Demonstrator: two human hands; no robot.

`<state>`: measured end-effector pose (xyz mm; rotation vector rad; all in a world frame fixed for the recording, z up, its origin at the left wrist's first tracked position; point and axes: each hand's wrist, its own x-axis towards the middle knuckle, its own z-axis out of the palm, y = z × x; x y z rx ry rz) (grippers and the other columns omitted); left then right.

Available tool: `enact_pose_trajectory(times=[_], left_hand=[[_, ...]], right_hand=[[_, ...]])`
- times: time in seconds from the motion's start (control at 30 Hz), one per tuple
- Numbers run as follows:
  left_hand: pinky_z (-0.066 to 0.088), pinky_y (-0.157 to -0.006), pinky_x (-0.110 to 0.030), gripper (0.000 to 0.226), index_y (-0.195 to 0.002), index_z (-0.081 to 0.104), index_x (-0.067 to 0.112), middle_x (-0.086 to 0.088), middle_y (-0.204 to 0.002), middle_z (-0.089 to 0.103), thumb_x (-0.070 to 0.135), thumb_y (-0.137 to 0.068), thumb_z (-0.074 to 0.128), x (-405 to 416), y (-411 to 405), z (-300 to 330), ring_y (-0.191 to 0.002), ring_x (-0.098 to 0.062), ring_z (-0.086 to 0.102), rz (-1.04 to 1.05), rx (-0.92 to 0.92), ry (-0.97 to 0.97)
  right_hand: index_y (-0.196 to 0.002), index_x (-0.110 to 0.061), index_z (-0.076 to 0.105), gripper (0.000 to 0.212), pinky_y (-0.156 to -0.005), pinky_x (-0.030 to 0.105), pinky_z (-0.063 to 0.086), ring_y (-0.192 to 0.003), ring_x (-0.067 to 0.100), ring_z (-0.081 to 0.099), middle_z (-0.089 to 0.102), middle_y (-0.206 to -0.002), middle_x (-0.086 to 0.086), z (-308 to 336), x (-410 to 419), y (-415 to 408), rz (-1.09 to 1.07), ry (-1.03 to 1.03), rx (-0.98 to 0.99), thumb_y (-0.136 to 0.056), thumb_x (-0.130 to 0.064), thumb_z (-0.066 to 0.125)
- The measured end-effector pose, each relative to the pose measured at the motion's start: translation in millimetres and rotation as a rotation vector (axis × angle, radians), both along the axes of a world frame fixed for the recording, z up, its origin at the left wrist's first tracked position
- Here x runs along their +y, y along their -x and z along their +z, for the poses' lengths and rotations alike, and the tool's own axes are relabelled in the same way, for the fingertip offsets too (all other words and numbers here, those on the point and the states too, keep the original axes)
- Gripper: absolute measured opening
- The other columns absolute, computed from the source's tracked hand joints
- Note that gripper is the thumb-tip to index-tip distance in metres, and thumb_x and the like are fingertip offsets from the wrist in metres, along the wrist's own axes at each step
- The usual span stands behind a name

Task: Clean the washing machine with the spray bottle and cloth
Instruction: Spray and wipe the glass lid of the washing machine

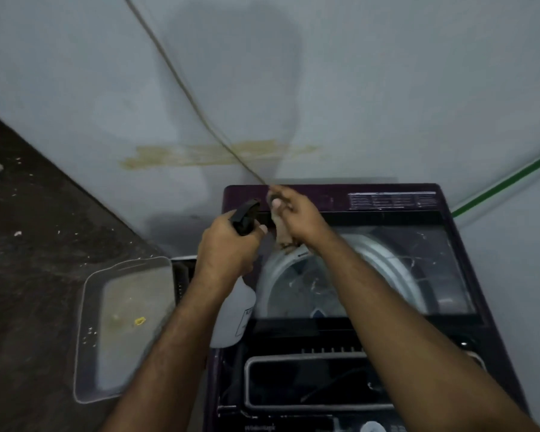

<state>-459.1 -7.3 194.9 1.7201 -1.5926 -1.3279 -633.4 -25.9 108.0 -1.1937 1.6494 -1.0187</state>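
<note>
A dark purple top-loading washing machine [424, 194] stands against the wall, its glass lid closed over the steel drum. My left hand [228, 247] grips the neck of a white spray bottle [234, 313] with a black trigger head, held over the machine's left edge. My right hand [293, 213] holds a small pale cloth [282, 233] bunched at the lid's back left corner, and its fingertips pinch a thin cord [181, 85] that runs up the wall. Motion blur smears both hands.
A clear plastic tray [122, 328] sits on something low to the left of the machine. A green hose [508, 182] crosses the wall at the right. The dark floor [44, 213] at the left carries scattered debris. The pale wall shows a yellowish stain.
</note>
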Motion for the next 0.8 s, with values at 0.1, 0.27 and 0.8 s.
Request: enact_pose_trajectory(times=[0.1,0.27,0.8], left_hand=[[0.06,-0.067,-0.053,0.02,-0.08,0.068,0.026,-0.001,-0.065,0.061,0.041,-0.08,0.08,7.1,30.7,4.4,-0.054,-0.028,0.057,-0.067,0.021,0.002],[0.059,-0.061,-0.04,0.018,-0.086,0.067,0.023,-0.002,-0.073,0.067,0.035,-0.093,0.078,18.6,94.0,6.7,-0.043,-0.015,0.06,-0.207,-0.022,-0.008],[0.052,-0.055,-0.031,0.027,-0.111,0.069,0.007,-0.01,-0.088,0.075,0.026,-0.094,0.077,42.5,148.3,-9.2,-0.048,-0.016,0.06,-0.024,-0.064,-0.038]], right_hand=[[-0.138,-0.021,0.061,0.032,-0.108,0.038,0.051,-0.121,0.019,0.064,0.068,-0.129,0.003,6.4,24.2,49.1,-0.392,0.038,-0.27,-0.106,-0.018,0.056],[-0.125,-0.03,0.065,0.024,-0.094,0.03,0.055,-0.115,0.017,0.067,0.069,-0.122,-0.002,18.5,69.5,111.3,-0.659,0.12,-0.406,-0.106,-0.017,0.056],[-0.135,-0.02,0.063,0.029,-0.088,0.025,0.055,-0.112,0.013,0.068,0.069,-0.125,0.001,25.6,126.5,183.6,-0.723,0.182,-0.442,-0.107,-0.019,0.054]])
